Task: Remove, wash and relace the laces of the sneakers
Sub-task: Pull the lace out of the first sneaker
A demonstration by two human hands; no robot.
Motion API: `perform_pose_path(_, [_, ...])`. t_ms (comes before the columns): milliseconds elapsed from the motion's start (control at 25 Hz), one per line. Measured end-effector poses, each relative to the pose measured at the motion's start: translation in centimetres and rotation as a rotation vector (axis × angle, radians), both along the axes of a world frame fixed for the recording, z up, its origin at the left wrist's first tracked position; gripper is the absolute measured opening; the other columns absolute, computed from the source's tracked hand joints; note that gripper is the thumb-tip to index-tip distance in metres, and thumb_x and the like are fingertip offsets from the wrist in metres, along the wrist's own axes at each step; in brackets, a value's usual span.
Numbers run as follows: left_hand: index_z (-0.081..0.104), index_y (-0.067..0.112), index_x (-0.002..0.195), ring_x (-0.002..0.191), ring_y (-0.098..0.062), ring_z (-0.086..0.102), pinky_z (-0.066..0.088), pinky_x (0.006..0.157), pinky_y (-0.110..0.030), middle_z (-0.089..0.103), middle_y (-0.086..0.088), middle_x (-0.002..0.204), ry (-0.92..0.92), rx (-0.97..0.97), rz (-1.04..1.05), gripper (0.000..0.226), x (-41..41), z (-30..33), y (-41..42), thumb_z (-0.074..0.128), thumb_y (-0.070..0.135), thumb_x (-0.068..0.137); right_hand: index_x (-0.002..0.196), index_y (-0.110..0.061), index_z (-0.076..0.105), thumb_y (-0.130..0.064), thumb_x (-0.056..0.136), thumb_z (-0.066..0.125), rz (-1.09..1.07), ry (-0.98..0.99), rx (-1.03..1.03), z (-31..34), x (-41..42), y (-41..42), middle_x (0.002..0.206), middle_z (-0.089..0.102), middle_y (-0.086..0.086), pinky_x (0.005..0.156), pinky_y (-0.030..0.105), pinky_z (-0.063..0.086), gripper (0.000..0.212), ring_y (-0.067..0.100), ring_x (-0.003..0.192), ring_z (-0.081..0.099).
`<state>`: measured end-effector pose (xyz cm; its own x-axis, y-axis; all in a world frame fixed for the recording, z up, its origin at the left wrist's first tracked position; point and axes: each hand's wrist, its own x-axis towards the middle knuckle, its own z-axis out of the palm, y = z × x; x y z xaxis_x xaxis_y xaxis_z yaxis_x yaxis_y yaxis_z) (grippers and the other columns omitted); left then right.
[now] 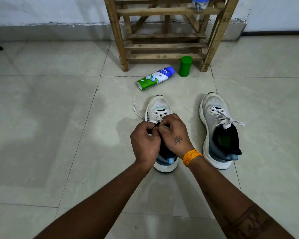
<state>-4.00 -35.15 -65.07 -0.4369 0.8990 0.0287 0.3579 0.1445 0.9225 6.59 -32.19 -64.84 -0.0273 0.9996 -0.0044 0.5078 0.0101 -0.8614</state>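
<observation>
Both hands, left hand [146, 142] and right hand [174, 133], pinch the lace [160, 114] over the left sneaker [160, 107]; likely lacing work, next feeding an eyelet.

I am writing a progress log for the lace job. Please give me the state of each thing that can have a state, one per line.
left sneaker: upright on floor, partly laced, one lace end lying loose on the tile
right sneaker: upright, laced, ends untied
left hand: pinching at the left sneaker's lace area
right hand: pinching there too
white bottle: lying on its side
green container: standing, lid on
</observation>
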Motion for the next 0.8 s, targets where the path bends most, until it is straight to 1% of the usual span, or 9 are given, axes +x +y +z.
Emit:
perform_pose_path(120, [0.077, 0.016, 0.089, 0.087, -0.007, 0.071, 0.058, 0.088, -0.036, 0.076, 0.010, 0.090, -0.054, 0.001, 0.031, 0.020, 0.0, -0.3, 0.1, 0.067, 0.000, 0.083, 0.078, -0.014, 0.065, -0.011, 0.087, 0.067, 0.001, -0.081, 0.047, -0.3, -0.4, 0.0, 0.096, 0.060, 0.003, 0.081, 0.029, 0.046, 0.009, 0.016, 0.091, 0.059])
perform_pose_path(200, [0.078, 0.014, 0.088, 0.090, -0.005, 0.071, 0.057, 0.091, -0.036, 0.076, 0.010, 0.094, -0.085, 0.004, 0.038, 0.016, -0.4, -0.4, 0.3, 0.071, 0.000, 0.084, 0.084, -0.011, 0.072, -0.009, 0.088, 0.069, -0.013, -0.092, 0.077, -0.6, -0.5, -0.1, 0.099, 0.065, 0.002, 0.085, 0.026, 0.046, 0.005, 0.017, 0.097, 0.061])
perform_pose_path(280, [0.079, 0.015, 0.086, 0.092, -0.003, 0.071, 0.058, 0.091, -0.038, 0.076, 0.013, 0.096, -0.128, -0.004, 0.012, 0.013, -1.0, -0.3, 0.4, 0.075, 0.003, 0.085, 0.088, -0.009, 0.077, -0.008, 0.088, 0.072, -0.042, -0.031, 0.080, -0.7, -0.4, -0.3, 0.099, 0.068, -0.001, 0.087, 0.016, 0.044, 0.006, 0.015, 0.100, 0.063])
perform_pose_path(360, [0.079, 0.022, 0.086, 0.094, -0.004, 0.072, 0.060, 0.089, -0.044, 0.077, 0.016, 0.097, -0.189, -0.028, -0.022, 0.017, -1.3, -0.4, 0.4, 0.076, 0.005, 0.086, 0.087, -0.011, 0.079, -0.008, 0.086, 0.075, -0.053, 0.000, 0.076, -0.6, -0.1, -0.2, 0.096, 0.067, -0.007, 0.086, 0.004, 0.038, 0.005, 0.010, 0.099, 0.062])
perform_pose_path(440, [0.078, 0.031, 0.087, 0.098, -0.006, 0.073, 0.061, 0.088, -0.049, 0.077, 0.020, 0.098, -0.226, -0.033, -0.043, 0.024, -1.4, -0.5, 0.3, 0.076, 0.007, 0.087, 0.084, -0.013, 0.079, -0.009, 0.083, 0.077, -0.047, -0.031, 0.089, -0.6, 0.1, 0.0, 0.095, 0.064, -0.010, 0.085, 0.000, 0.035, 0.005, 0.005, 0.096, 0.060])
perform_pose_path(520, [0.078, 0.032, 0.087, 0.098, -0.008, 0.073, 0.061, 0.086, -0.051, 0.077, 0.018, 0.098, -0.261, -0.029, -0.040, 0.023, -1.3, -0.6, 0.2, 0.075, 0.010, 0.088, 0.082, -0.015, 0.079, -0.010, 0.083, 0.078, -0.064, -0.013, 0.093, -0.6, 0.1, 0.0, 0.093, 0.065, -0.011, 0.084, 0.001, 0.037, 0.006, 0.002, 0.093, 0.060])
perform_pose_path(600, [0.080, 0.025, 0.092, 0.092, -0.015, 0.075, 0.063, 0.078, -0.049, 0.078, 0.007, 0.092, -0.351, -0.048, 0.016, 0.016, -1.5, -0.5, 0.3, 0.072, 0.010, 0.091, 0.079, -0.016, 0.078, -0.012, 0.084, 0.079, -0.103, 0.051, 0.073, -0.7, 0.1, 0.1, 0.091, 0.068, -0.011, 0.083, 0.003, 0.039, 0.007, -0.001, 0.090, 0.062])
perform_pose_path(720, [0.079, 0.015, 0.091, 0.086, -0.027, 0.076, 0.065, 0.069, -0.041, 0.078, -0.007, 0.086, -0.494, -0.172, 0.059, 0.008, -1.9, 0.0, 1.0, 0.073, 0.011, 0.093, 0.077, -0.017, 0.078, -0.012, 0.084, 0.080, -0.143, 0.123, 0.009, -0.4, 0.1, 0.3, 0.085, 0.071, -0.015, 0.079, 0.004, 0.041, 0.009, -0.007, 0.086, 0.064])
perform_pose_path(800, [0.078, 0.012, 0.090, 0.084, -0.028, 0.077, 0.063, 0.066, -0.034, 0.078, -0.007, 0.085, -0.490, -0.277, -0.015, 0.004, -2.1, 0.7, 1.8, 0.075, 0.013, 0.091, 0.074, -0.021, 0.078, -0.011, 0.084, 0.079, -0.157, 0.168, -0.044, -0.1, 0.1, 0.4, 0.080, 0.073, -0.015, 0.080, 0.011, 0.047, 0.014, -0.002, 0.083, 0.068])
